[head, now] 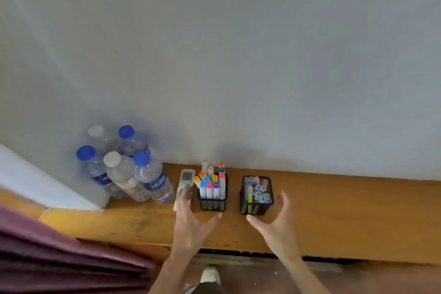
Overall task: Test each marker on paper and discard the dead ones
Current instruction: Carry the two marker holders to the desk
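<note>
Lower left of the frame, a cluster of water bottles (124, 169) stands crowded on the wooden ledge (358, 210). Just right of them a remote control (185, 186) lies beside the left hand (191, 219), whose wide-spread fingers hold nothing and reach past it. Centre, the left mesh holder (212, 201) carries tall markers (212, 186); a careless grab could tip it or knock the remote off. Right of centre, the right hand (276, 222), also wide and empty, nears the second mesh holder (256, 200). No paper shows.
</note>
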